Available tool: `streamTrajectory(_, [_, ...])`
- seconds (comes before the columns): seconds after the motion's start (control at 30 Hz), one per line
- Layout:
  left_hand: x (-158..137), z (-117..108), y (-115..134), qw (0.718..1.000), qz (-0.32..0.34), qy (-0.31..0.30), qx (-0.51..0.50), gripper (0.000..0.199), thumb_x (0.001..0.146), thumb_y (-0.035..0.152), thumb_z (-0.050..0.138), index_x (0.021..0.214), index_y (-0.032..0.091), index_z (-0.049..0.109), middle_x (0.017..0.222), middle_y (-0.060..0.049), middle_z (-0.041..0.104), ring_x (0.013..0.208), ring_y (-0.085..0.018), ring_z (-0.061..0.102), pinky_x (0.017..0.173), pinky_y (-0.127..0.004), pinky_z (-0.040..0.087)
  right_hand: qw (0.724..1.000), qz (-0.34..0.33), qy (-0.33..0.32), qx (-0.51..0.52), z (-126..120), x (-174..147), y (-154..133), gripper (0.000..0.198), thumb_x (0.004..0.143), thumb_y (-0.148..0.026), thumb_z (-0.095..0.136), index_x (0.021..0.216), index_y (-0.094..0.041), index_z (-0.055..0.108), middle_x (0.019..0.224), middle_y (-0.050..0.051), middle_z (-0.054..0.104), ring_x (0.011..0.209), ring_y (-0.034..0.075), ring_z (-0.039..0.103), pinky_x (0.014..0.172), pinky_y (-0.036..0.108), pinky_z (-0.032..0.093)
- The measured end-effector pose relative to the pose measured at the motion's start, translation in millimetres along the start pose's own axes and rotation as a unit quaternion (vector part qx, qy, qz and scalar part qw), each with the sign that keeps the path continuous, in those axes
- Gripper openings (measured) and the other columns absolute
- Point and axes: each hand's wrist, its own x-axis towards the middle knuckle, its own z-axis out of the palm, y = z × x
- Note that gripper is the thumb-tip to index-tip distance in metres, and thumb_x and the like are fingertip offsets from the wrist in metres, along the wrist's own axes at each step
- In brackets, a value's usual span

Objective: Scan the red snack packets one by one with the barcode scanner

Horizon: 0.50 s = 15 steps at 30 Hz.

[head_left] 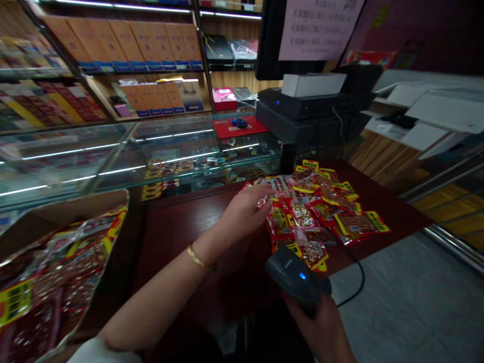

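My right hand is wrapped round the handle of a dark barcode scanner with a lit blue light. A cable trails from its right side. My left hand, with a gold bangle on the wrist, reaches over the left edge of a pile of snack packets. Its thumb and fingers close on a shiny red snack packet, partly hidden by the hand. Red and yellow packets with brown contents lie loosely over one another just beyond the scanner.
An open cardboard box full of packets stands at left. The packets lie on a dark red tabletop. Behind it are a glass display counter, a red mat with a mouse, and a black till below a monitor.
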Motion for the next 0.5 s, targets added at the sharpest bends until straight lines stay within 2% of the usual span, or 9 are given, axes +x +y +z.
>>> streamTrajectory(0.07, [-60,-45,2,0.998,-0.046,0.05,0.012,0.029,0.094,0.029,0.063,0.117,0.023,0.078,0.133,-0.009,0.073,0.127,-0.027,0.065,0.117,-0.041,0.045,1.0,0.011,-0.005,-0.01,4,-6,4,0.034,0.088,-0.053,0.066,0.089,-0.023,0.082,0.086,0.008,0.085,0.081,0.031,0.083,0.069,0.033,0.066])
streamTrajectory(0.13, [-116,-93,1,0.986,-0.107,0.106,0.076,0.029,0.094,0.032,0.062,0.116,0.024,0.079,0.13,-0.009,0.074,0.123,-0.027,0.067,0.115,-0.041,0.047,0.999,0.018,-0.01,-0.03,6,-8,10,0.045,0.086,-0.064,0.066,0.089,-0.022,0.082,0.085,0.01,0.085,0.08,0.033,0.082,0.069,0.035,0.066])
streamTrajectory(0.23, [-187,-166,-12,0.934,-0.214,0.161,0.237,0.035,0.095,0.036,0.057,0.12,0.023,0.077,0.128,-0.008,0.075,0.12,-0.028,0.068,0.112,-0.041,0.047,0.997,0.01,-0.038,-0.072,9,1,17,0.053,0.083,-0.071,0.066,0.09,-0.022,0.084,0.079,0.011,0.084,0.068,0.035,0.08,0.066,0.04,0.066])
streamTrajectory(0.3, [-224,-209,-25,0.88,-0.307,0.147,0.33,0.039,0.095,0.038,0.055,0.125,0.022,0.075,0.125,-0.01,0.077,0.115,-0.03,0.07,0.107,-0.042,0.05,0.993,-0.028,-0.085,-0.074,13,10,14,0.051,0.08,-0.072,0.069,0.086,-0.024,0.085,0.075,0.01,0.083,0.064,0.035,0.08,0.061,0.041,0.067])
streamTrajectory(0.37, [-249,-240,-39,0.835,-0.382,0.093,0.385,0.044,0.092,0.041,0.057,0.129,0.021,0.073,0.12,-0.012,0.078,0.109,-0.033,0.072,0.1,-0.042,0.052,0.991,-0.058,-0.095,-0.071,17,15,5,0.05,0.08,-0.072,0.067,0.081,-0.025,0.085,0.076,0.009,0.084,0.066,0.035,0.081,0.056,0.039,0.066])
streamTrajectory(0.43, [-265,-255,-53,0.819,-0.4,0.036,0.41,0.049,0.088,0.041,0.063,0.132,0.021,0.07,0.12,-0.014,0.077,0.111,-0.035,0.072,0.098,-0.041,0.053,0.99,-0.084,-0.081,-0.074,21,16,-4,0.047,0.082,-0.069,0.065,0.078,-0.026,0.084,0.08,0.009,0.085,0.07,0.035,0.082,0.053,0.037,0.066])
streamTrajectory(0.5, [-273,-256,-64,0.823,-0.382,0.001,0.419,0.051,0.085,0.041,0.068,0.133,0.021,0.069,0.126,-0.016,0.074,0.117,-0.035,0.069,0.101,-0.041,0.051,0.987,-0.11,-0.074,-0.085,23,13,-9,0.044,0.083,-0.066,0.066,0.076,-0.027,0.084,0.082,0.009,0.085,0.07,0.035,0.082,0.052,0.036,0.066])
